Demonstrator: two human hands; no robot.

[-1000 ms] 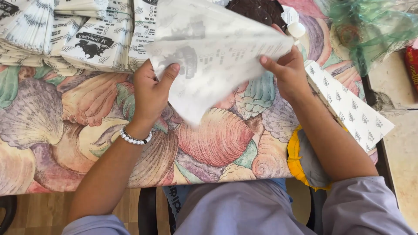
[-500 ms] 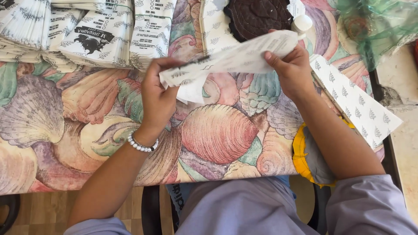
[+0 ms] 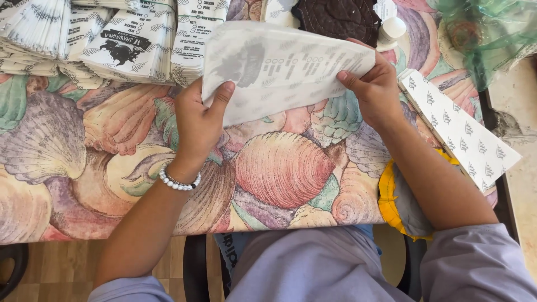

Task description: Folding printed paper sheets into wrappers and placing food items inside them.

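White printed paper, thin enough that the print shows through from the far side, is the item in hand: a wrapper sheet (image 3: 279,70) held just above the shell-patterned tablecloth (image 3: 279,168). The left hand (image 3: 196,120) pinches its lower left corner, thumb on top and fingers behind. The right hand (image 3: 372,89) pinches the right edge the same way, fingers closed on the paper. The sheet appears folded over on itself, its upper edge lying level; whether a crease is pressed flat cannot be told.

Beyond the grip, at the far left of the table, stacks of folded printed wrappers (image 3: 112,39) lie in rows, judged to be finished pieces. This sheet is not yet among them. To the right, a tree-patterned paper (image 3: 464,134) lies on the table edge, with a green plastic bag (image 3: 486,28) behind it.
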